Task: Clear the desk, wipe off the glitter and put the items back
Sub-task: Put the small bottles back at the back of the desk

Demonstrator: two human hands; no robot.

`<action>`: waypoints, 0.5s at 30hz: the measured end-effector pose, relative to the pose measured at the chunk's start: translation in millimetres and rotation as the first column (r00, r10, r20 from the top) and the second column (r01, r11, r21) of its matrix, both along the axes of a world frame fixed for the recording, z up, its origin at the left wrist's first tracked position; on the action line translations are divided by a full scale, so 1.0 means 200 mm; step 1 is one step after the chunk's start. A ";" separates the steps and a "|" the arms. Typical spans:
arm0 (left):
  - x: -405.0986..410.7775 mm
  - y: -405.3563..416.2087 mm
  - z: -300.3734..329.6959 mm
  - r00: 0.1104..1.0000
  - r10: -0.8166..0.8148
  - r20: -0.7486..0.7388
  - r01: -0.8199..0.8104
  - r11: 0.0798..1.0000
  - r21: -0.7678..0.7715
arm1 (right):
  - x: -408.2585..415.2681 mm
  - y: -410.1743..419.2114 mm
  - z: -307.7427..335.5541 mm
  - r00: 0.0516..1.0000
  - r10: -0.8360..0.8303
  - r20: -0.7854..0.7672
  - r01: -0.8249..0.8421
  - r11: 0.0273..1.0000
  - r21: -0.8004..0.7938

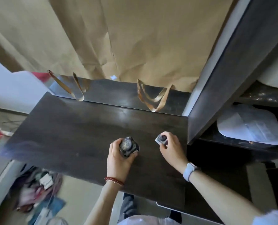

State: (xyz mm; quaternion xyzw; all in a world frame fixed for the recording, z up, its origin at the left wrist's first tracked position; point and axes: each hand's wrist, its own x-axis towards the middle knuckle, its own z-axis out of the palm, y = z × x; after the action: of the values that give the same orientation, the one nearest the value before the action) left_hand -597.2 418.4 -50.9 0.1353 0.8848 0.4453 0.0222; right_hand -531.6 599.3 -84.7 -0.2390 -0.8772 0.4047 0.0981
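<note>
Two small jars, probably glass, rigid and breakable: speckled dark jar (128, 146) gripped around its body by left hand (118, 157); pale jar (162, 140) clasped likewise by right hand (171, 147), both over the bench (70, 127).

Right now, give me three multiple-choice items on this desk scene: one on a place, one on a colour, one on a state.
1. Where is the dark bottle?
A. On the shelf at the right
B. In the left hand over the desk
C. On the floor

2. What colour is the bead bracelet on the left wrist?
A. Red
B. Green
C. Yellow

3. What is the right hand doing?
A. Lying flat and empty on the desk
B. Hanging off the desk edge
C. Holding a small pale bottle

Answers:
1. B, the left fingers wrap round the dark bottle above the desktop.
2. A, the beads at the left wrist are red.
3. C, the right fingers curl round the small pale bottle with a dark cap.
</note>
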 end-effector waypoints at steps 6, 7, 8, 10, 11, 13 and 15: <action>-0.34 -0.15 -0.06 0.989 -0.146 0.025 0.145 0.989 0.018 | -0.33 0.12 -0.10 0.951 -0.220 0.216 0.149 0.941 0.303; -0.38 -0.17 -0.07 0.985 -0.172 0.023 0.172 0.985 0.017 | -0.34 0.14 -0.11 0.940 -0.256 0.226 0.170 0.924 0.342; -0.42 -0.20 -0.08 0.980 -0.198 0.020 0.198 0.980 0.014 | -0.37 0.15 -0.11 0.927 -0.293 0.233 0.190 0.905 0.381; -0.49 -0.24 -0.08 0.972 -0.233 0.030 0.233 0.972 0.007 | -0.39 0.19 -0.12 0.907 -0.323 0.271 0.161 0.859 0.486; -0.52 -0.26 -0.08 0.970 -0.243 0.035 0.242 0.970 0.006 | -0.40 0.21 -0.13 0.900 -0.321 0.295 0.127 0.839 0.529; -0.56 -0.29 -0.08 0.967 -0.252 0.034 0.252 0.968 0.005 | -0.42 0.23 -0.13 0.887 -0.340 0.312 0.113 0.816 0.566; -0.59 -0.33 -0.08 0.969 -0.245 0.041 0.245 0.970 0.000 | -0.43 0.19 -0.11 0.893 -0.373 0.254 0.169 0.798 0.578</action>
State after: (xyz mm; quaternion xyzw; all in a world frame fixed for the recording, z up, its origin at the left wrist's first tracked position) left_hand -715.3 352.7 -67.2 0.2343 0.8619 0.4395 0.0951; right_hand -617.5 637.1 -105.9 -0.3953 -0.9138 0.0717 0.0593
